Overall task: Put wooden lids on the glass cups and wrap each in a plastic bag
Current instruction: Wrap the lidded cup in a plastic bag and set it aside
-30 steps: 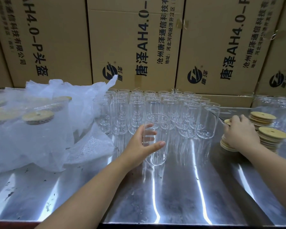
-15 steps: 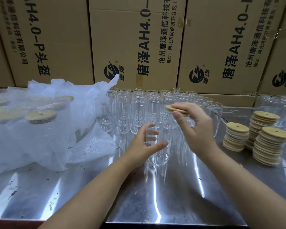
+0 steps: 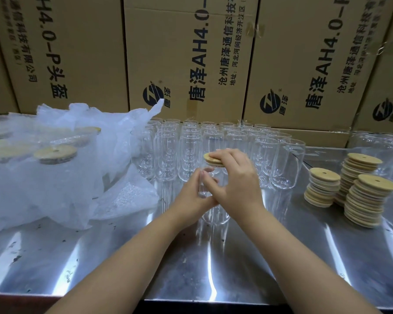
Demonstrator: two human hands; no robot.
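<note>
Cup: gripping it with left hand fingers curled round, seating lid clasped in right hand; risking crooked lid slipping, toppling spare cups at 12 o'clock.

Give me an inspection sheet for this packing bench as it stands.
Surface: shiny steel table, streaked with glare.
Job's things: one glass cup upright at the centre with a wooden lid at its mouth; rows of empty cups behind it; three lid stacks at right; lidded, bagged cups at left.
Clutter: loose plastic bags beside the wrapped ones; dark specks at the near left.
Hands: left hand grips the cup's wall; right hand holds the lid down, fingers over it.
Cables: nothing seen.
Surroundings: printed cardboard boxes stacked behind the table.
</note>
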